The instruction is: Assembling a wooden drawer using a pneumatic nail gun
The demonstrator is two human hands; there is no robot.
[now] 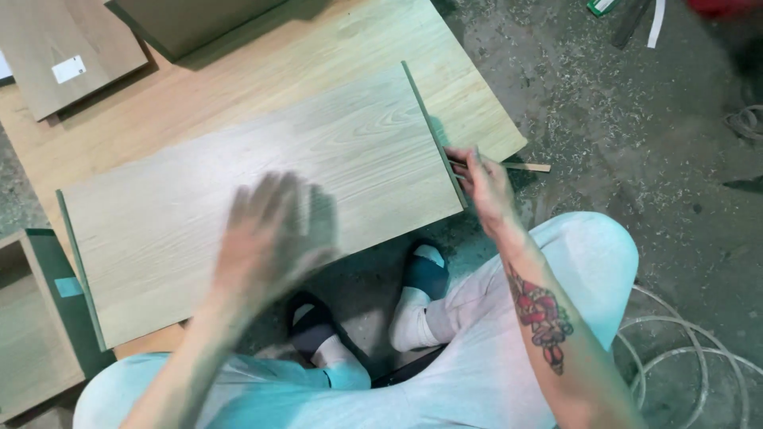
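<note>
A pale wood-grain panel [238, 183] with a dark green edge lies on a larger light wooden board [238, 87]. My left hand [274, 238] is blurred, fingers spread, over the panel's near edge, holding nothing. My right hand [483, 184] is at the panel's right end and grips a thin wooden stick [520, 166], like a pencil, against the panel's green right edge [433, 131]. My knees in pale trousers and my feet in dark slippers [425, 274] are below the panel.
A concrete floor [636, 127] strewn with sawdust lies to the right. Brown panels [63, 48] rest at the top left, a green-edged box [32, 334] sits at the left, and coils of clear tubing [683, 349] lie at the lower right.
</note>
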